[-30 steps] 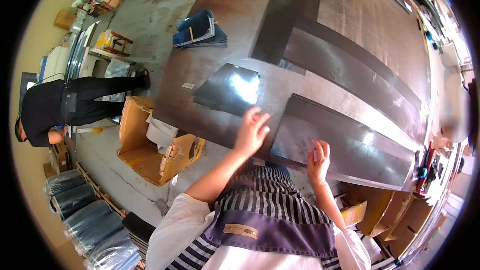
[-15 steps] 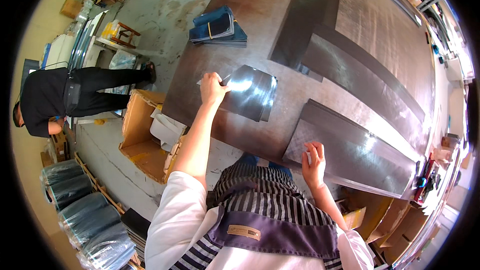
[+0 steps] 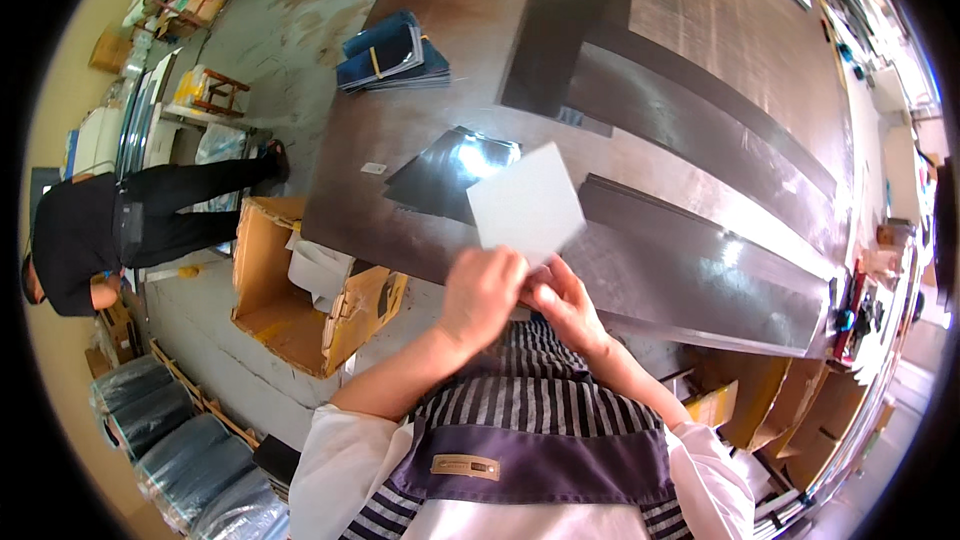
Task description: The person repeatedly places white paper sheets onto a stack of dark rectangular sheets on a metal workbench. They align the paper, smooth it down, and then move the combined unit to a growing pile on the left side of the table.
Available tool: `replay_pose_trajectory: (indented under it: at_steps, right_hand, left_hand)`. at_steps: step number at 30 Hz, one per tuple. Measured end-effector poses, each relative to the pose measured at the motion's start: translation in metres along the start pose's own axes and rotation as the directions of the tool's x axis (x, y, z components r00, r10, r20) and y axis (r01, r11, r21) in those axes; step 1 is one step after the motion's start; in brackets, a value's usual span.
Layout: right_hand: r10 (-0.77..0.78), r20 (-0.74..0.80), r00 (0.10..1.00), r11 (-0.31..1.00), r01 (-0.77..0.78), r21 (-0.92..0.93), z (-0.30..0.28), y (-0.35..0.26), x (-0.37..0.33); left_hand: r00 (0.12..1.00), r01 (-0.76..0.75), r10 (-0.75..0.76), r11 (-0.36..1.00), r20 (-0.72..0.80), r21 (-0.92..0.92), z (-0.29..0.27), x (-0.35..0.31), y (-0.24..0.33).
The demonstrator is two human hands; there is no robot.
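Observation:
A pale, whitish square sheet [image 3: 525, 205] is held up in front of me over the near part of the table. My left hand [image 3: 485, 290] is closed on its lower edge, slightly smeared by motion. Beside it, my right hand [image 3: 568, 308] has its fingers curled at the sheet's bottom corner, pinching there; the fingertips are partly hidden. Just beyond the sheet lies a small stack of glossy dark sheets [image 3: 430, 180], partly covered from view. A small white label [image 3: 373, 168] lies left of that stack.
Dark blue sheets [image 3: 385, 52] with a yellow band lie at the table's far left. Long dark strips [image 3: 690, 260] cover the right side of the brown table [image 3: 340, 195]. An open cardboard box [image 3: 265, 285] stands at the left. Further left, a person in black [image 3: 80, 240] bends over.
My left hand has come from the dark stack toward me, and a pale square sheet is now held up. My right hand has moved left to join it. The view has shifted slightly.

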State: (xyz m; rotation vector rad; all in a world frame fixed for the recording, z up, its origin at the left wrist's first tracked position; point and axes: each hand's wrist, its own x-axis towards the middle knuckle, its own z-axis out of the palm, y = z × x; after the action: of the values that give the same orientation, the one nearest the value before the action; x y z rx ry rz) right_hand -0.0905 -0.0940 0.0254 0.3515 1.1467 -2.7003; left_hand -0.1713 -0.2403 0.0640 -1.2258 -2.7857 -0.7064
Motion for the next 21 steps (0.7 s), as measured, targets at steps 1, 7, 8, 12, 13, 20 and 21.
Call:
replay_pose_trajectory:
  at_steps: [1, 7, 8, 12, 13, 20, 21]
  right_hand:
    - [0.043, -0.172, 0.984, 0.999, -0.048, -0.022, -0.002, 0.002, -0.002]
    - [-0.061, -0.233, 0.971, 0.772, -0.103, -0.627, -0.064, -0.010, -0.037]
    - [0.089, -0.219, 0.972, 0.641, -0.224, -0.734, -0.071, -0.023, -0.045]
    - [0.169, -0.218, 0.961, 0.670, -0.275, -0.690, -0.092, -0.028, -0.067]
    - [0.136, -0.233, 0.963, 0.689, -0.261, -0.677, -0.096, -0.027, -0.071]
    - [-0.146, -0.489, 0.860, 0.542, -0.344, -0.766, -0.138, -0.029, -0.077]
    - [-0.237, -0.461, 0.855, 0.514, -0.293, -0.806, -0.146, -0.028, -0.075]
  left_hand:
    - [0.999, -0.040, 0.041, 0.998, 0.029, -0.047, 0.012, -0.009, 0.010]
    - [0.943, 0.253, -0.316, 0.883, -0.102, -0.395, 0.032, -0.021, 0.004]
    - [0.925, 0.263, -0.342, 0.892, -0.168, -0.368, 0.040, -0.024, -0.005]
    - [0.812, 0.580, -0.295, 0.501, 0.504, -0.642, 0.066, -0.045, -0.016]
    - [0.805, 0.592, -0.326, 0.495, 0.496, -0.636, 0.069, -0.048, -0.010]
    - [0.897, 0.426, -0.361, 0.550, 0.255, -0.719, 0.125, -0.048, -0.001]
    - [0.877, 0.461, -0.395, 0.529, 0.275, -0.712, 0.131, -0.041, -0.001]
